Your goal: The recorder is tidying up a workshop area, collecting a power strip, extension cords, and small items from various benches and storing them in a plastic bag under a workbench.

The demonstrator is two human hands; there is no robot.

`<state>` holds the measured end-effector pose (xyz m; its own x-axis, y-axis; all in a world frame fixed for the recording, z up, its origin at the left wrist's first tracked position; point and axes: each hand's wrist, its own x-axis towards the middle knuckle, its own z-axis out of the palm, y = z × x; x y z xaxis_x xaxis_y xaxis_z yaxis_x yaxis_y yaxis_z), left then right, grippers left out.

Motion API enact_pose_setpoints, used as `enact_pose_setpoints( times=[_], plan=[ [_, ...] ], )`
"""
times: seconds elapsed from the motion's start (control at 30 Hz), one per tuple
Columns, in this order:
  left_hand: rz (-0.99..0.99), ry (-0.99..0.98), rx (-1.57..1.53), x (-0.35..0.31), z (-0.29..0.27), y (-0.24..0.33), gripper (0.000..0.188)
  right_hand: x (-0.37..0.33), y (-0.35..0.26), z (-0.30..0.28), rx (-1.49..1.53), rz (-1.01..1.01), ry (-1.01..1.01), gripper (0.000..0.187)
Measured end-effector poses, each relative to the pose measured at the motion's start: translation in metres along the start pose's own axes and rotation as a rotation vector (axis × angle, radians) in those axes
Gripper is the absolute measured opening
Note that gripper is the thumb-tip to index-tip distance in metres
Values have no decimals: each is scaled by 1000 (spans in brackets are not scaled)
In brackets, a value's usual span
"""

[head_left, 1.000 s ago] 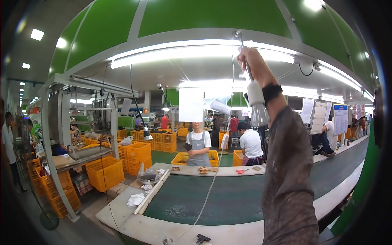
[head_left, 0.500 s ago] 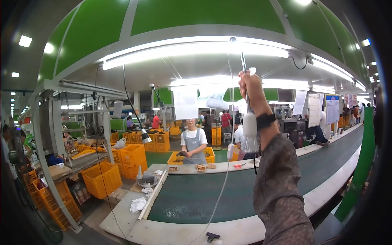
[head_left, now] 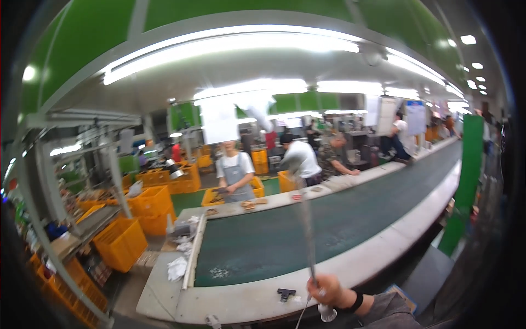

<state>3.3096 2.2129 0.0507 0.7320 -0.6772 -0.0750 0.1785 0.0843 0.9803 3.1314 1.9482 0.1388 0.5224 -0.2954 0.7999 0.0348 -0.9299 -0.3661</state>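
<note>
Low in the view, my right hand is closed around a thin grey stem, smeared by motion, that rises from the fist. Just below the fist shows a pale bulb-like end, apparently part of the same hanging lamp. My wrist has a dark band, and the grey sleeve enters at the lower right. On the white ledge left of the fist lies a black clip. Beyond stretches the dark green conveyor belt. My left hand is out of view.
Across the belt, a person in a grey apron stands by yellow crates, with other people to the right. Small brown pieces lie on the far ledge. White crumpled cloths rest at the left; a green post stands right.
My right hand has come down from high overhead to the near ledge, with the lamp's stem in its grip. The whole view has swung right and tilted.
</note>
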Motion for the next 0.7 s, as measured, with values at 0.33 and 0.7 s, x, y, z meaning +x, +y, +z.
enact_pose_setpoints(
  times=[0.33, 0.7],
  plan=[
    [13, -415, 94, 28, 63, 24, 29, -145, -64, 3, -17, 431, -336, 15],
    [55, -487, 34, -17, 138, 11, 16, -220, -120, -75, -77, 535, -324, 17]
  ],
)
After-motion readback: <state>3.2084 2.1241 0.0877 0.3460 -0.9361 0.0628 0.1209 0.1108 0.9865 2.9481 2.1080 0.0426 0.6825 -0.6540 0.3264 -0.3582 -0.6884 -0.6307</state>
